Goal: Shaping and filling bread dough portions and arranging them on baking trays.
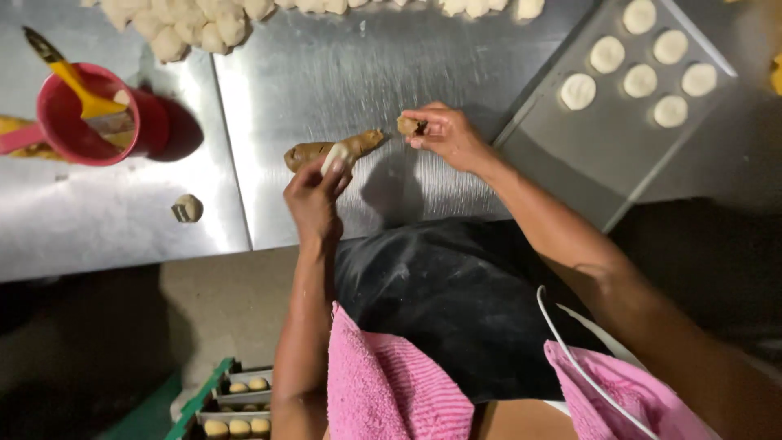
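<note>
My left hand (314, 194) grips a long brown roll of filling paste (350, 147) together with a small white lump of dough, just above the steel table (326, 73). My right hand (444, 134) pinches a small brown piece of the paste (407, 125), held just off the roll's pointed right end. Both hands hover near the table's front edge, over my black apron.
A metal tray (586, 155) with several flat dough discs (640, 80) lies to the right. White dough balls (187, 24) line the far edge. A red bowl (77, 122) with a yellow brush sits left, a small dough lump (187, 209) near it. A green crate (220, 403) stands below.
</note>
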